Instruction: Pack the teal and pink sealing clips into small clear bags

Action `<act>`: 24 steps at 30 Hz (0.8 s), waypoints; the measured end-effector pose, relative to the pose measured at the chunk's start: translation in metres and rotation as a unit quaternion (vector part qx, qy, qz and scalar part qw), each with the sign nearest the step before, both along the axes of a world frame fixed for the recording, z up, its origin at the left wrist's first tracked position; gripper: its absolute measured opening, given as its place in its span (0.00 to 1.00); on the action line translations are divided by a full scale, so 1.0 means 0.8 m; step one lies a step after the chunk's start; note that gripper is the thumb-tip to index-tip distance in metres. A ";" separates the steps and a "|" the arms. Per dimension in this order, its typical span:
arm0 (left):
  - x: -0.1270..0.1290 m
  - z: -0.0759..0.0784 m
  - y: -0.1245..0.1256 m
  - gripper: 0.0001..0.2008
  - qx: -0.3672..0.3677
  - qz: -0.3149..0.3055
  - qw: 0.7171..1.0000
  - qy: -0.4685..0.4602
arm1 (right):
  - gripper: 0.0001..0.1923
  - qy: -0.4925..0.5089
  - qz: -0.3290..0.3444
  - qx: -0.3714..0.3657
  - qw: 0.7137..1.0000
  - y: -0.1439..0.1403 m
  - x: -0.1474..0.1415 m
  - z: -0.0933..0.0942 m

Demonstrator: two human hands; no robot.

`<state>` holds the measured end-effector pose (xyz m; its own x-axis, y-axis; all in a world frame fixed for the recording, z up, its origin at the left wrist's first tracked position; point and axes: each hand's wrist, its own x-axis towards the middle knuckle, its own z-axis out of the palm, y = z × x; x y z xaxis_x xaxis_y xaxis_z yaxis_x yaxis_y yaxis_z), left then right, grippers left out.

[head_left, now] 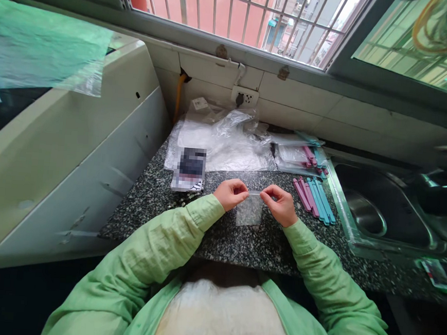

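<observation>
Between my two hands hangs a small clear plastic bag [249,212], its top edge stretched level over the speckled counter. My left hand [230,194] pinches one top corner. The other corner is pinched by the thumb and fingers of my right hand [280,204]. Just right of that hand lie several pink sealing clips [306,196] and several blue sealing clips [320,200], side by side. Behind them is a stack of clear bags [292,155] with pink and blue clips in them. Whether the held bag's mouth is parted I cannot make out.
Large clear plastic bags [221,141] cover the back of the counter [236,246]. A card with a blurred picture [189,170] lies at their front left. A metal sink [394,212] is on the right, a white appliance [105,142] on the left. The wall socket [245,97] holds a plug.
</observation>
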<state>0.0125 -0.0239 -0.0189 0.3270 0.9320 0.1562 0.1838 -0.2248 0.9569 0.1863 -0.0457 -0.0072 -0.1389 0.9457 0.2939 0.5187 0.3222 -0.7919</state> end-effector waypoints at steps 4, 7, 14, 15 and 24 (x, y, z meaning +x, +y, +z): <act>-0.001 0.000 0.001 0.04 0.000 -0.001 1.000 0.001 | 0.09 -0.009 0.001 0.022 1.000 -0.002 0.000 0.001; 0.000 -0.003 0.001 0.04 -0.007 -0.009 1.000 -0.010 | 0.09 -0.012 0.001 0.030 0.999 -0.002 0.001 0.001; 0.000 -0.007 0.002 0.04 0.014 -0.013 1.000 -0.016 | 0.08 -0.017 0.007 0.038 0.999 -0.003 0.000 0.002; 0.000 -0.007 0.002 0.04 0.012 -0.019 1.000 -0.014 | 0.08 -0.018 0.008 0.039 0.999 -0.003 0.000 0.003; -0.002 -0.006 0.002 0.04 0.044 -0.044 0.998 -0.004 | 0.08 -0.025 0.021 0.049 0.998 -0.004 -0.002 0.005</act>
